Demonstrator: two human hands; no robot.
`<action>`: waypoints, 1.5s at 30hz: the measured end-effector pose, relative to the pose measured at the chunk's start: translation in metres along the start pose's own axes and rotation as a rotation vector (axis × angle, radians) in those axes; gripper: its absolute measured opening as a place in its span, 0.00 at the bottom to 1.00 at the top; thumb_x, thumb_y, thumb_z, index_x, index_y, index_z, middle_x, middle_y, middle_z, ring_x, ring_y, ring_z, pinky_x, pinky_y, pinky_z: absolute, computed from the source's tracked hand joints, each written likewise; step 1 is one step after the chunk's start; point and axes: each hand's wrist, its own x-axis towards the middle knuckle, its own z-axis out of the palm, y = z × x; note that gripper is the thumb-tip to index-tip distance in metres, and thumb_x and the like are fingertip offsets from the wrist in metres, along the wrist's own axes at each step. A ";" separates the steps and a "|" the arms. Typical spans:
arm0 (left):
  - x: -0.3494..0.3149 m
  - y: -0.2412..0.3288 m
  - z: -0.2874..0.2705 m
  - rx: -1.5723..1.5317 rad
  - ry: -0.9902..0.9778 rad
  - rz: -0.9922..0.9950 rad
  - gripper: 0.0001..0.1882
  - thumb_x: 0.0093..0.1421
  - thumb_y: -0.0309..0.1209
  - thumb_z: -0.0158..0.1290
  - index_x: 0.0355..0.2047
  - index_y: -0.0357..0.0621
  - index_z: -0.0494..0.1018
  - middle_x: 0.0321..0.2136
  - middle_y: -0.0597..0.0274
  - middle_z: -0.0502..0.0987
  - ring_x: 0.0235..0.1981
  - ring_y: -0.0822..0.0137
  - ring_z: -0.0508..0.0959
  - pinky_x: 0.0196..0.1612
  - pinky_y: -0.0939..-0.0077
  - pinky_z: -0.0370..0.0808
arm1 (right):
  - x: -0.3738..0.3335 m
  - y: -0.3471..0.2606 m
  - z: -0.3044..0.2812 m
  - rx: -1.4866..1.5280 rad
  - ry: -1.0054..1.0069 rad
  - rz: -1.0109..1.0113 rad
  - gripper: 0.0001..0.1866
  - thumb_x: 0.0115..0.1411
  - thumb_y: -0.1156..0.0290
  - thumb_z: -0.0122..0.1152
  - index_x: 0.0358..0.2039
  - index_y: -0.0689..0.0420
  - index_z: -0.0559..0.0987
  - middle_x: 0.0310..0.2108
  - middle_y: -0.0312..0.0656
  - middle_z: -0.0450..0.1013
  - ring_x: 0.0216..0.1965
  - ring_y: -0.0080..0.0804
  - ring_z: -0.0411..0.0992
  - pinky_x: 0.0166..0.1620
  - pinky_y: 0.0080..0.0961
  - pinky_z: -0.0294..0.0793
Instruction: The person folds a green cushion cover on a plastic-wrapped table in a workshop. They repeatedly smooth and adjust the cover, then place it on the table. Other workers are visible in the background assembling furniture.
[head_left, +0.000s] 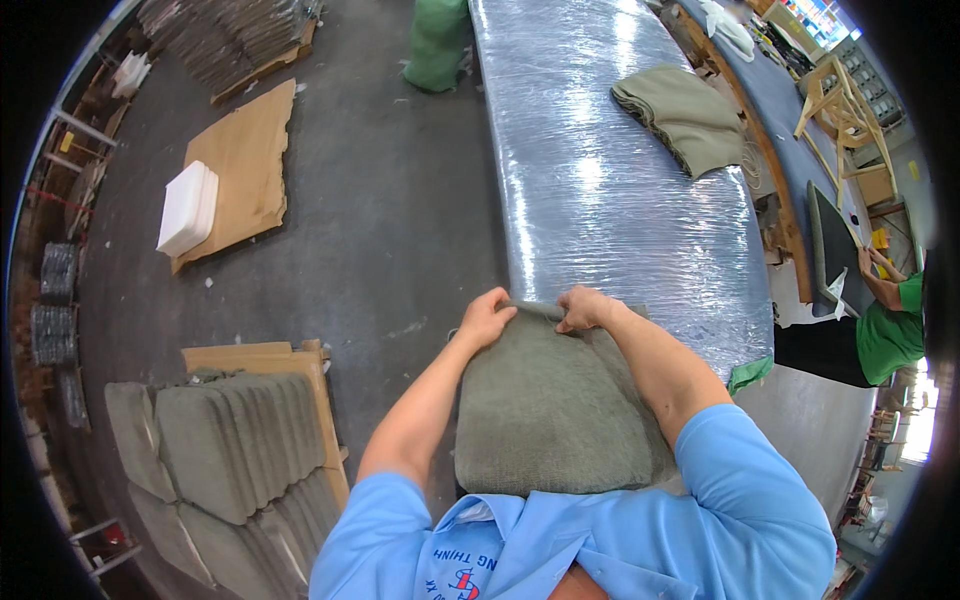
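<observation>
Head view: the olive cloth (550, 400) is pinched along its far edge by the left hand (487, 318) and right hand (588, 308), by the tabletop (560, 210); tension is best kept even.

White slabs (188, 208) are lying on cardboard (250, 160), and a green sack (437, 45) is standing ahead. At right, a person in green (890, 335) is standing beside a dark panel (828, 235), while what looks like a chair frame (850, 108) is sitting beyond.
</observation>
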 end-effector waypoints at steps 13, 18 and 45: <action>0.034 0.039 0.035 0.572 -0.388 -0.020 0.21 0.64 0.46 0.57 0.50 0.46 0.81 0.47 0.43 0.82 0.51 0.43 0.81 0.54 0.49 0.77 | -0.004 0.049 0.005 0.480 -0.277 0.245 0.24 0.64 0.49 0.71 0.46 0.56 0.76 0.17 0.38 0.70 0.16 0.27 0.70 0.18 0.31 0.68; 0.029 0.031 0.035 0.487 -0.259 0.034 0.17 0.71 0.45 0.50 0.47 0.44 0.74 0.41 0.36 0.81 0.48 0.34 0.80 0.49 0.41 0.75 | 0.002 0.043 0.018 0.614 -0.058 0.378 0.26 0.68 0.49 0.64 0.60 0.50 0.79 0.20 0.40 0.74 0.17 0.29 0.72 0.20 0.33 0.70; 0.044 0.055 0.054 0.840 -0.245 0.023 0.28 0.76 0.53 0.37 0.41 0.42 0.76 0.35 0.40 0.84 0.40 0.39 0.84 0.45 0.45 0.78 | 0.010 0.051 0.059 0.416 0.505 0.258 0.28 0.66 0.42 0.60 0.41 0.58 0.86 0.37 0.52 0.83 0.43 0.52 0.82 0.48 0.47 0.79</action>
